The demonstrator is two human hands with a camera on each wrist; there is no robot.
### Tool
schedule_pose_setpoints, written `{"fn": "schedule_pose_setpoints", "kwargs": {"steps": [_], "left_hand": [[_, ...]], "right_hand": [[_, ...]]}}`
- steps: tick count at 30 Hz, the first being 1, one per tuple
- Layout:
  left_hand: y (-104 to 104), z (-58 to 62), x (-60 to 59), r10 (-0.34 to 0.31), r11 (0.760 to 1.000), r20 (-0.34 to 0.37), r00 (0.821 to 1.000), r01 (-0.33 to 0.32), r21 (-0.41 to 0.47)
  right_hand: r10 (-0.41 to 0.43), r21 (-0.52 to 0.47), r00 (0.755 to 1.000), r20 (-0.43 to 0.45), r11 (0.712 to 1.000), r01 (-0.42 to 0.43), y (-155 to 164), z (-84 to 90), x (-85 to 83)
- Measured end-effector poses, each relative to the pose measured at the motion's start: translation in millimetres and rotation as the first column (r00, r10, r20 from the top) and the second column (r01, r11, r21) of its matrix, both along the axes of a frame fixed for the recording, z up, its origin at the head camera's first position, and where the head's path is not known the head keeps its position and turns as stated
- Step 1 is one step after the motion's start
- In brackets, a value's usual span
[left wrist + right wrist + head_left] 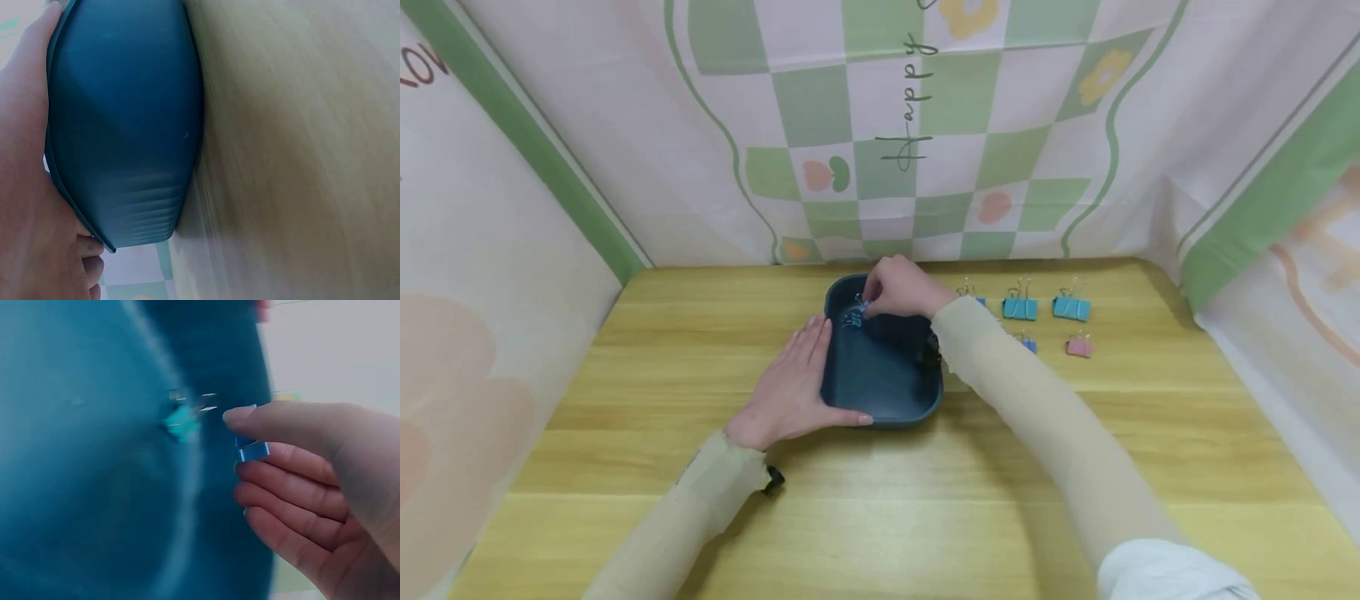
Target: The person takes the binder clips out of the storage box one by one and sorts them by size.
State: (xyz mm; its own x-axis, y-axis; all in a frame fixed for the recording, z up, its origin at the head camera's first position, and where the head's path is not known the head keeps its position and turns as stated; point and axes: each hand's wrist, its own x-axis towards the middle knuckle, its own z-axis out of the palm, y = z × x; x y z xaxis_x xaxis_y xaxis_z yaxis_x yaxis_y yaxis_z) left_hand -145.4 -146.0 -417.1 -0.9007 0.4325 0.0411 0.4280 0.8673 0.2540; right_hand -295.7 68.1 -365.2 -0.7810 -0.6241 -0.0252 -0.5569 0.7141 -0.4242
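Note:
A dark blue tray point(880, 385) with rounded corners sits on the wooden table. My left hand point(790, 390) rests along its left side, fingers straight and the thumb over the near rim. Over the tray's far left part, my right hand point(902, 287) pinches a small blue binder clip point(252, 451) between thumb and index finger. A teal binder clip point(182, 422) with silver wire handles lies in the tray close to the held clip, blurred in the right wrist view.
Right of the tray stand two larger teal binder clips point(1020, 308) point(1071, 308), a pink binder clip point(1079, 346) and a blue binder clip point(1028, 343). Another blue one point(976, 298) is partly hidden by my right arm. A patterned curtain point(925, 183) hangs behind the table.

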Motion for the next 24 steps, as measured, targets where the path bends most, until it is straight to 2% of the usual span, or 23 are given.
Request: {"fn": "schedule_pose_setpoints", "kwargs": {"steps": [7, 13, 18, 24], "left_hand": [[-0.4, 0.0, -0.2, 0.003, 1.000, 0.001, 1.000, -0.003, 0.008], [-0.2, -0.6, -0.1, 0.006, 1.000, 0.000, 1.000, -0.006, 0.017], [-0.4, -0.3, 0.4, 0.003, 1.000, 0.000, 1.000, -0.003, 0.009], [-0.8, -1.1, 0.6, -0.001, 1.000, -0.004, 1.000, 0.001, 0.002]], "right_hand": [[-0.010, -0.090, 0.999, -0.049, 0.996, 0.005, 20.2, 37.3, 7.2], [-0.058, -0.149, 0.998, -0.035, 0.987, 0.052, 50.7, 63.3, 16.7], [-0.107, -0.191, 0.994, -0.025, 0.976, 0.100, 79.1, 72.0, 23.6], [-0.143, -0.214, 0.988, -0.061, 0.969, 0.127, 112.9, 71.1, 27.8]]}}
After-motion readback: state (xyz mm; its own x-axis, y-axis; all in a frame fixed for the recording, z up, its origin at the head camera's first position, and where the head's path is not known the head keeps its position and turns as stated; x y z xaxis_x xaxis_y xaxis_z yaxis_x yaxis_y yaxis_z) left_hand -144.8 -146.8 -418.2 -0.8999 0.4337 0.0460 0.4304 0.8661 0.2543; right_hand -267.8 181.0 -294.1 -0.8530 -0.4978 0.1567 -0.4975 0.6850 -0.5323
